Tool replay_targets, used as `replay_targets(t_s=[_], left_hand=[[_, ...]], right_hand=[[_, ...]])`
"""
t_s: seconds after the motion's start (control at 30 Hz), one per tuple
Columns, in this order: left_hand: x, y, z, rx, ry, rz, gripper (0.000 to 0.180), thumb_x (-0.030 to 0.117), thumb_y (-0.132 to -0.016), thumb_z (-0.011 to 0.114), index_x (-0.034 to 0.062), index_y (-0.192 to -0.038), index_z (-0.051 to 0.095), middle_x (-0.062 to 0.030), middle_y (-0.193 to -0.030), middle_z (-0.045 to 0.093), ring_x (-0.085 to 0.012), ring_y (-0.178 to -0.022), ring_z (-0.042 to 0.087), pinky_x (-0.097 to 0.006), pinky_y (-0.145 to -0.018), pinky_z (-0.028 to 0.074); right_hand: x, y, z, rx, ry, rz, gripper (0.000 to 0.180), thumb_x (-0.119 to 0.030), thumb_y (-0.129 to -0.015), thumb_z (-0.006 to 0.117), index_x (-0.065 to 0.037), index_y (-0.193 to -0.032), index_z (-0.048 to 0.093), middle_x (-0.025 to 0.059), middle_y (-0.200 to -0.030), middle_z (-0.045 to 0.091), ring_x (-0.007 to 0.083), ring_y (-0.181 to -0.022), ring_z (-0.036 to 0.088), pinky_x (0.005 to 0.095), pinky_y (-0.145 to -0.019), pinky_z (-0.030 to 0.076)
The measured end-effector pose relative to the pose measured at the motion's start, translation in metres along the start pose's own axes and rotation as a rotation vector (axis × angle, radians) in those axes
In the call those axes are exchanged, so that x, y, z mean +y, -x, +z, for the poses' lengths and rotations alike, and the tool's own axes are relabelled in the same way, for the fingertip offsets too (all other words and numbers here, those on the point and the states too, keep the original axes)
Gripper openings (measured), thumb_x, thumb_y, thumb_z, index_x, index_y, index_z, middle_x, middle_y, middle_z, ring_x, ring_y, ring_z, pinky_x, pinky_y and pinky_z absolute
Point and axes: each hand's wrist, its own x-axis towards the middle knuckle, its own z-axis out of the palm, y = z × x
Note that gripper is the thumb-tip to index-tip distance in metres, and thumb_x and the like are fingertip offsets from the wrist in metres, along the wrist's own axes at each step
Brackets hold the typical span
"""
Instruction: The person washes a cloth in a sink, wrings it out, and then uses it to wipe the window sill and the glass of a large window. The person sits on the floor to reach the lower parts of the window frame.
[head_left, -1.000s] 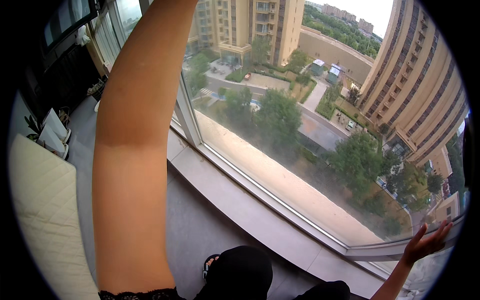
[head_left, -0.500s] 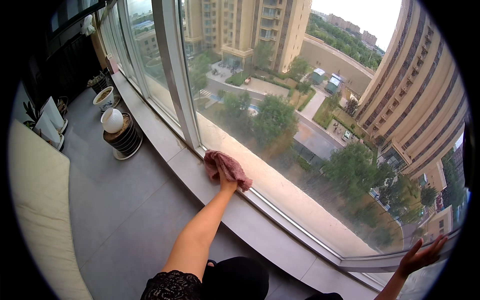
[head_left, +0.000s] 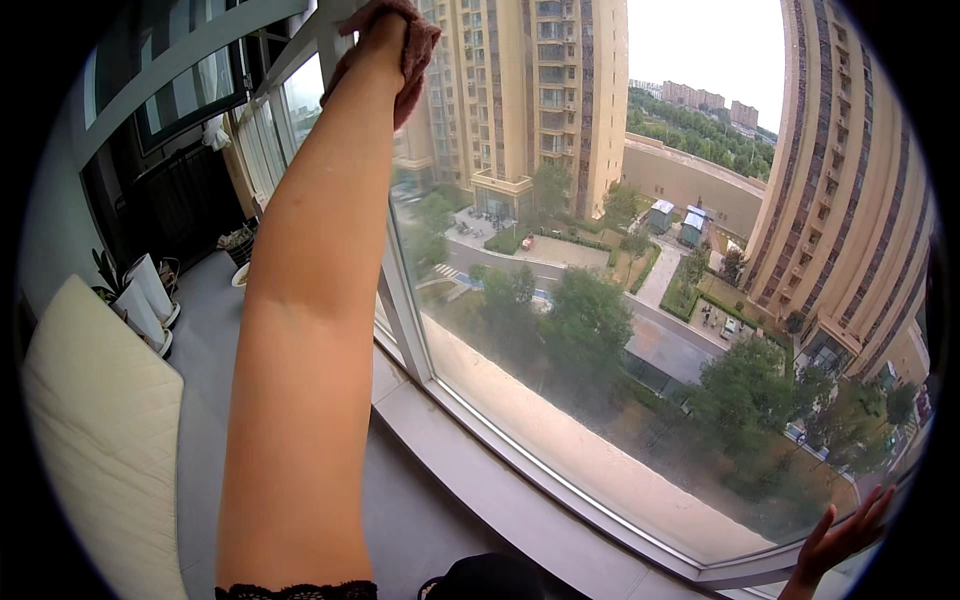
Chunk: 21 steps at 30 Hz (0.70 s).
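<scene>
High up at the window, my left hand (head_left: 384,42) is closed on a dusty-pink cloth (head_left: 418,55), its arm stretched far upward. The cloth lies by the grey upright frame (head_left: 405,330) and the edge of the large window pane (head_left: 500,345); whether it presses on glass or frame I cannot tell. My right hand (head_left: 840,540) is at the lower right, fingers spread, holding nothing, beside the pane's lower right corner. Whether its palm touches the window is unclear.
A grey sill (head_left: 500,490) runs below the window. On the left stand a cream padded panel (head_left: 95,430), white planters (head_left: 140,310) and a pot (head_left: 240,275) partly hidden by my arm. Tall buildings and trees show outside.
My left hand has carried the cloth from the sill up to the top of the window. The view has tilted upward. My right hand stays spread at the lower right.
</scene>
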Motion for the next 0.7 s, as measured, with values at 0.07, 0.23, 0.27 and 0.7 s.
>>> replay_targets(t_s=[0.07,0.23,0.27,0.7], left_hand=[[0.016,-0.019,-0.005,-0.024,-0.008,0.082,0.041,0.038,-0.093,0.04,0.0016,-0.105,0.054,-0.0139,-0.093,0.064,-0.0226,-0.074,0.063,-0.03,-0.066,0.051],[0.026,0.002,-0.016,-0.163,-0.075,0.33,0.039,0.041,-0.094,0.044,0.0049,-0.105,0.052,-0.0104,-0.078,0.059,-0.0217,-0.054,0.055,-0.028,-0.047,0.046],[0.02,0.011,-0.003,0.027,-0.12,0.433,0.03,0.036,-0.096,0.044,0.0082,-0.096,0.053,-0.0056,-0.074,0.054,-0.0184,-0.051,0.049,-0.029,-0.045,0.043],[0.03,0.276,0.182,-0.026,-0.218,1.708,0.076,0.053,-0.062,0.065,0.01,-0.125,0.055,-0.0213,-0.129,0.048,-0.0433,-0.116,0.044,-0.062,-0.097,0.032]], right_hand=[[0.005,0.003,-0.001,-0.006,-0.002,0.024,0.062,-0.05,-0.1,0.031,-0.012,-0.148,0.031,0.0131,-0.154,0.027,0.0329,-0.141,0.027,0.0528,-0.113,0.015],[0.002,0.005,0.008,-0.075,-0.115,0.04,0.067,-0.055,-0.099,0.026,-0.009,-0.148,0.031,0.0161,-0.154,0.026,0.0345,-0.142,0.026,0.0535,-0.113,0.014],[0.004,0.007,0.006,-0.105,-0.089,0.035,0.07,-0.057,-0.098,0.023,-0.008,-0.147,0.031,0.0176,-0.154,0.025,0.0351,-0.142,0.024,0.0534,-0.113,0.013],[-0.001,0.01,0.005,-0.035,-0.039,-0.005,0.063,-0.054,-0.099,0.028,-0.014,-0.148,0.032,0.0138,-0.154,0.028,0.0341,-0.14,0.031,0.0518,-0.111,0.021]])
